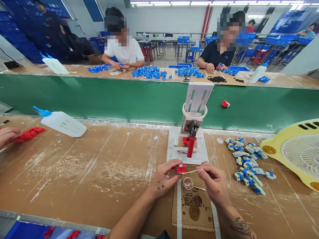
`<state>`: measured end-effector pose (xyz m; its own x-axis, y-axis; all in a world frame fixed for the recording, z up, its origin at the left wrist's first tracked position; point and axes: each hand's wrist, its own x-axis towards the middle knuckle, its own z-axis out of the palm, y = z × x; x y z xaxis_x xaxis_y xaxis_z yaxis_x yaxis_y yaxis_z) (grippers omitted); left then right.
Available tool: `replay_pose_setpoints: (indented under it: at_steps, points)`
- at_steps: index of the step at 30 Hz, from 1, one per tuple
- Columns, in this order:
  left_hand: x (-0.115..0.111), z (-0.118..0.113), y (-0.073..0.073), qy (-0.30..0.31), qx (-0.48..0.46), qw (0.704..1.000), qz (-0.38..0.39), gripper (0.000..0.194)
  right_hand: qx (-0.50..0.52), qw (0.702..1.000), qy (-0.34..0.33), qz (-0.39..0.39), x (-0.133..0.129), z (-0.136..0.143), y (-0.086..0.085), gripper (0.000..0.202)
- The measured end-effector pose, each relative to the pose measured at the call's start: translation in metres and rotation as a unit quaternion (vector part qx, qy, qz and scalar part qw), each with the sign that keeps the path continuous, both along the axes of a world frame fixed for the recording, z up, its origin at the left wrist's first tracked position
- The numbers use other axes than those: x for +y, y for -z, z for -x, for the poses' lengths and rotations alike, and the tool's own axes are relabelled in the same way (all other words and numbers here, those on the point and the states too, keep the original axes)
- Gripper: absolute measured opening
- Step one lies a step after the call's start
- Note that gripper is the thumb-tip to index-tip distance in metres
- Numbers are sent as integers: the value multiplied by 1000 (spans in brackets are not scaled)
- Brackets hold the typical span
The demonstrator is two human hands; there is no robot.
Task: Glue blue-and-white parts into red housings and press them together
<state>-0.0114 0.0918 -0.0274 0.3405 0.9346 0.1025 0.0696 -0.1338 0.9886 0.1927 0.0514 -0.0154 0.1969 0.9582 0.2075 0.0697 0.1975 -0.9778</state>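
We see a long green belt running across the middle, with one small red piece lying on it. In front of it is our brown table, covered with shiny tape. On the far side of the belt, two people sit at another table with heaps of little blue parts in front of them.

At the right edge of our table sits a round yellow fan. On the left lies a white squeeze bottle with a blue tip, tipped on its side. Near the left edge, another person's hand rests on some red parts.

In the middle stands a small white press with a red handle, on a white base. Just right of it is a pile of blue and white parts.

Close to us lies a stained piece of cardboard with a tiny clear cup on it.

Our left hand pinches a small red square part between thumb and fingers, just in front of the press base and above the cardboard. Our right hand grips a thin wooden stick in its fingertips. The stick's tip touches the red part.
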Motion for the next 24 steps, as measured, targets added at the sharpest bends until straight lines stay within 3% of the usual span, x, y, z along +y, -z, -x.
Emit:
replay_pose_setpoints:
  at_steps: [9, 16, 21, 24]
  points:
    - [0, -1, -5, 40, 15, 997, -70, 46, -71, 997, -22, 9, 3, 2, -5, 26]
    - [1, 0, -2, 22, 13, 993, -111, 47, -164, 986, 4, -22, 2, -6, -19, 33]
    - [1, 1, -1, 3, 17, 995, -98, 41, -207, 977, -6, -57, -2, -16, -26, 30]
    - [2, 2, -1, -2, 17, 996, -87, 43, -239, 965, -54, -88, -5, -19, -22, 28]
